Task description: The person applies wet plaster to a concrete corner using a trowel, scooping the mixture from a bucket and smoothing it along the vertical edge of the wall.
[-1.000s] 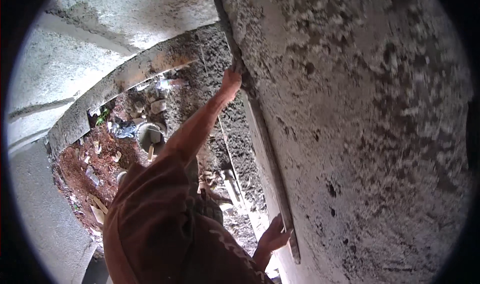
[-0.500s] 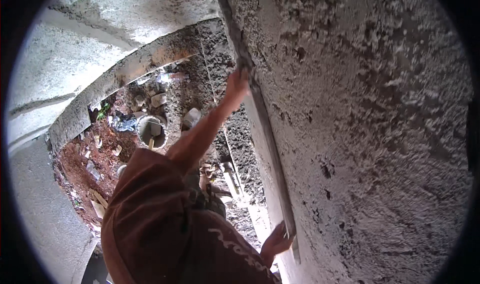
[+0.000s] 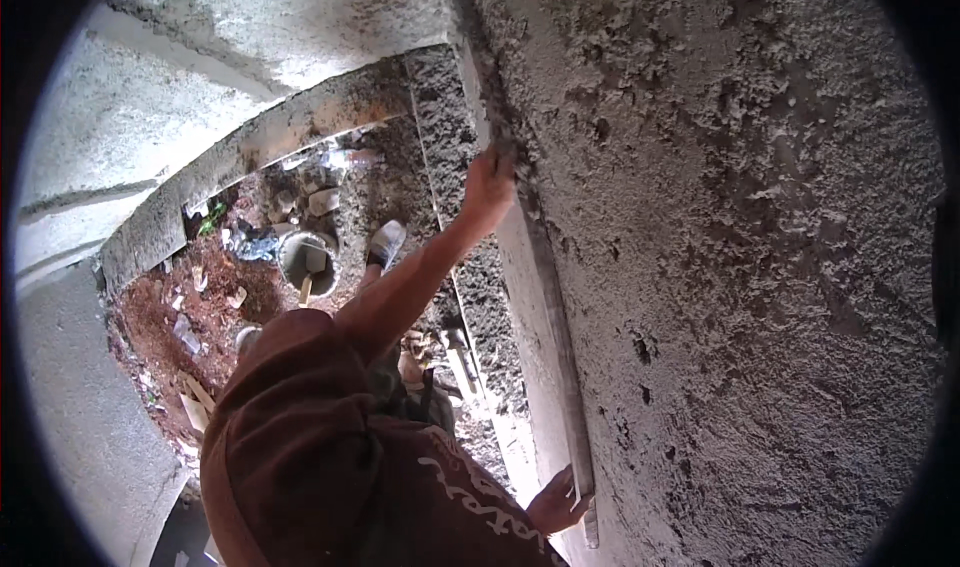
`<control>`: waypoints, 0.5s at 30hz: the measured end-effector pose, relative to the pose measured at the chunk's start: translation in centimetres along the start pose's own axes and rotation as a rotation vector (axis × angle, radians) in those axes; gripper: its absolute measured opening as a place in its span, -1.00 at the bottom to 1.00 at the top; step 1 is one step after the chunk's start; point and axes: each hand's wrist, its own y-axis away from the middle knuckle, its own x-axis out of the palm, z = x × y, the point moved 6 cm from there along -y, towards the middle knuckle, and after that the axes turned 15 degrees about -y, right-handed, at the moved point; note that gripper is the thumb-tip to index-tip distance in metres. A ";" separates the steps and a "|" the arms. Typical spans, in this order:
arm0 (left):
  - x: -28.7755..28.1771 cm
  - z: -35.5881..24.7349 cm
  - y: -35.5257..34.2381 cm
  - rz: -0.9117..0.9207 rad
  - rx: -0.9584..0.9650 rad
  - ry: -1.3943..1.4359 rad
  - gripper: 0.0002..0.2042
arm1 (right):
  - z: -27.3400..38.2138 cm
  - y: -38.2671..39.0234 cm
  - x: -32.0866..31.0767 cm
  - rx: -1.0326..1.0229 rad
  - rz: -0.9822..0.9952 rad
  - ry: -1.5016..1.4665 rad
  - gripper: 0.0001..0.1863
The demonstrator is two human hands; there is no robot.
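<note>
A long narrow mortar-smeared straightedge [image 3: 555, 302] lies lengthwise against the rough plastered surface [image 3: 740, 267] on the right. My left hand [image 3: 490, 182] grips its upper part, with the arm stretched up across the middle of the view. My right hand [image 3: 560, 502] holds its lower end near the bottom, partly hidden by my maroon shirt [image 3: 330, 447].
Below are reddish soil [image 3: 150, 317] with debris, a grey bucket [image 3: 305, 262] with a wooden-handled tool inside, and my shoe [image 3: 385, 242]. A curved concrete band [image 3: 140, 242] and pale concrete [image 3: 200, 77] border the upper left. A dark mortar-strewn strip [image 3: 440, 137] runs alongside.
Both hands and the straightedge have shifted slightly rightward in the view, my right hand also lower. A shoe has come into view beside the bucket.
</note>
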 end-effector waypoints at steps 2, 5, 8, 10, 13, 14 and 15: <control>-0.9 1.4 -2.8 0.086 -0.270 0.136 -0.69 | -3.3 0.9 4.5 -0.005 0.095 0.114 -0.47; -1.2 1.8 -2.7 -0.002 0.001 0.220 -0.68 | -3.6 2.7 8.3 -0.134 0.185 0.502 -0.54; -1.0 -3.8 2.5 -0.050 -0.037 -0.028 -0.66 | 2.2 0.7 -0.2 -0.054 -0.117 -0.026 -0.46; -1.4 -4.2 1.2 -0.016 0.126 -0.058 -0.67 | 2.6 0.8 -0.5 0.014 -0.090 -0.063 -0.44; -2.7 -1.0 -3.6 -0.063 0.125 0.026 -0.67 | -2.1 1.7 4.7 0.100 -0.023 -0.095 -0.42; -2.2 -1.8 -2.5 -0.044 0.122 0.035 -0.67 | -2.0 2.4 5.8 0.039 -0.010 -0.088 -0.40; -2.2 -2.5 -2.3 0.009 -0.023 0.053 -0.68 | -1.3 2.1 5.3 0.065 0.115 -0.023 -0.44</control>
